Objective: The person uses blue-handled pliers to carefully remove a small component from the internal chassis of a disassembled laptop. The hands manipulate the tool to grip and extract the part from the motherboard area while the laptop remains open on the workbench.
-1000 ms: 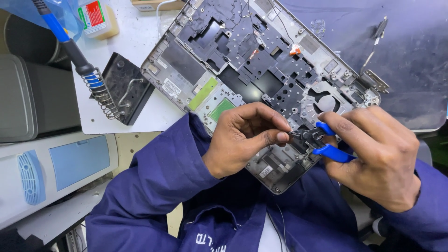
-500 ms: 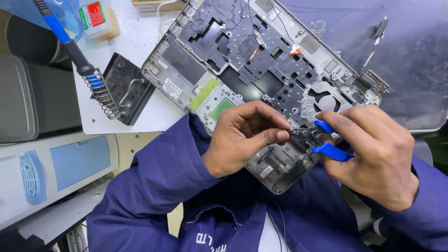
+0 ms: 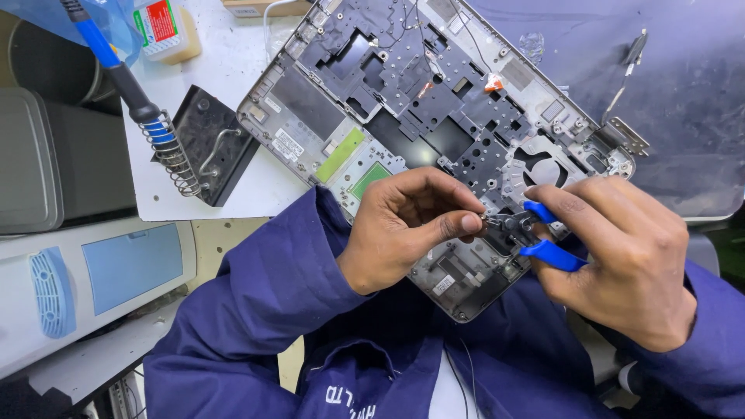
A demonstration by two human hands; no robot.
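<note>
White tabletop [image 3: 233,70]: laptop chassis [image 3: 372,116] tilted toward you. Your left hand [image 3: 403,225] pinches a small part steady; right hand [image 3: 628,256] grips blue-handled pliers [image 3: 543,240] on it.

Light was bright, even and cool, from overhead. The white table top [image 3: 233,70] read near overexposed beside the laptop chassis [image 3: 434,116]. Soft shadows lay under the left hand [image 3: 403,229] and right hand [image 3: 621,264], on the chassis's near end. Dull sheen showed on the grey mat [image 3: 683,93] right of the chassis. Focus was sharp at the chassis; edges bent slightly outward, wide-angle.
</note>
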